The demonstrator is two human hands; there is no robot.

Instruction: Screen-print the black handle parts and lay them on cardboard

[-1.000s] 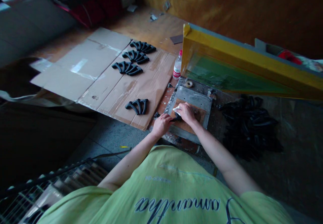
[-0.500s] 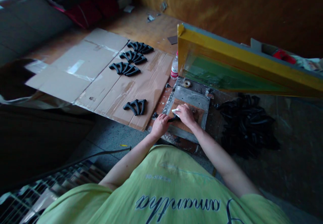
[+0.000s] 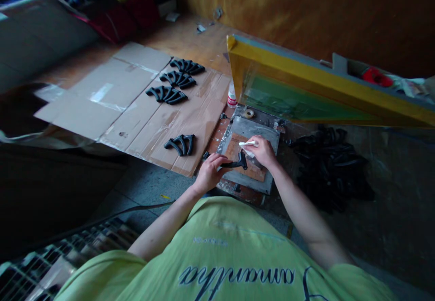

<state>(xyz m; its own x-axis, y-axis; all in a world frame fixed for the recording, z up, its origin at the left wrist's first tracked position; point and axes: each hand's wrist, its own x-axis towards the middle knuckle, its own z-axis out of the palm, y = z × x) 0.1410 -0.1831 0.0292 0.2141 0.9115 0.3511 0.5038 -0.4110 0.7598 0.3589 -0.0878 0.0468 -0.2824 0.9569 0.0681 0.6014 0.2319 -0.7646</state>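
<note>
My left hand is closed on one end of a black curved handle-like part, whose wider, angled end points right. My right hand pinches a crumpled white cloth or tissue just above that end, apart from it. Both are over a brown board fixed on a grey metal plate. On the cardboard to the left, more black parts lie side by side, with further rows of them behind.
A yellow-framed screen with a green mesh stands tilted up behind the plate. A bottle and a tape roll are near its left corner. To the right lies a dark heap of black parts.
The black part has been raised off the board in my left hand, and more of it shows. My right hand with the white cloth has shifted slightly right, away from the part.
</note>
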